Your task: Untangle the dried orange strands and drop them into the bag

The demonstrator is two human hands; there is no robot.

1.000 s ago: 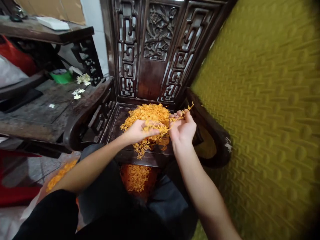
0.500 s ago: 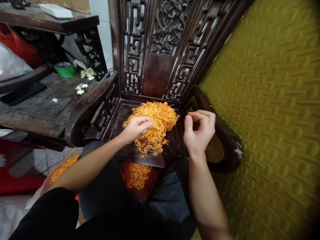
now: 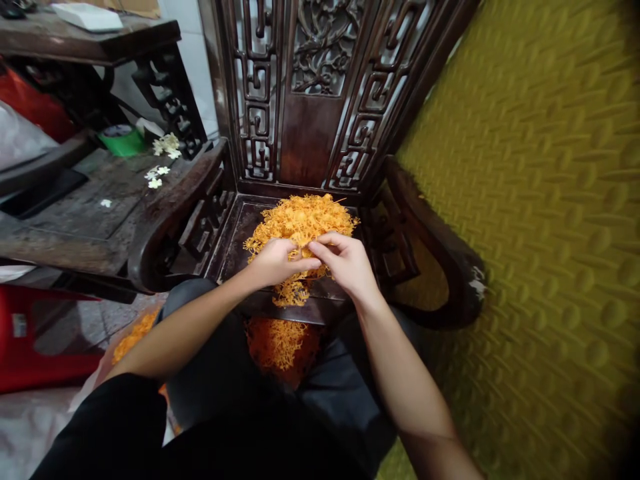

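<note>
Item: orange strand pile [image 3: 300, 220], heaped on the carved chair seat [image 3: 240, 233], just beyond our fingertips. Right hand [image 3: 347, 263]: half a second ago we held it apart by the armrest, fingers curled on nothing; now it meets our left hand [image 3: 275, 261] at the pile's near edge. Both sets of fingers pinch strands between them. A second orange clump [image 3: 275, 343] lies below the seat edge, nearer than our fingers.
</note>
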